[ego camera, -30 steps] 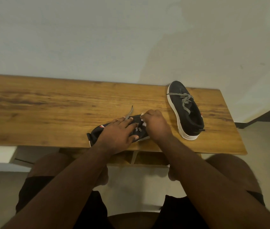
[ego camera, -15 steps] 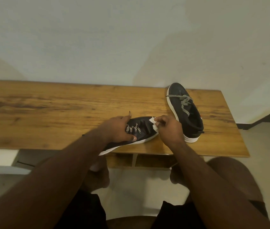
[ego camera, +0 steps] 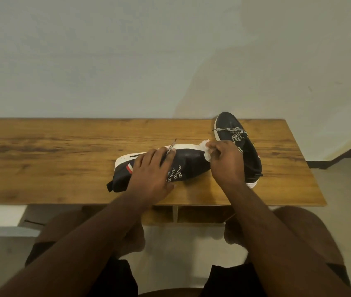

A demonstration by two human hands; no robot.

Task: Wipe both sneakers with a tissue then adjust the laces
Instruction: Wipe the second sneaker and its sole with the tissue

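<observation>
A black sneaker [ego camera: 189, 163] with a white sole lies tipped on its side on the wooden table [ego camera: 52, 159], sole facing away from me, toe pointing right. My left hand [ego camera: 152, 172] rests over its middle, fingers spread across the upper and the checked laces. My right hand [ego camera: 227, 161] pinches a crumpled white tissue [ego camera: 205, 150] against the sneaker's toe. The second black sneaker [ego camera: 230, 125] stands upright behind my right hand, toe toward the wall, its laces loosely crossed; its heel part is partly hidden by my hand.
The table runs along a plain pale wall [ego camera: 149, 56]. Its right end [ego camera: 312, 174] is close to the upright sneaker, and the front edge lies just below my wrists. My knees sit below the table front. Bare wood stretches to the left.
The near sneaker has been rolled onto its side so the white sole now faces away, and shifted onto the table. My right hand with the tissue has moved to its toe.
</observation>
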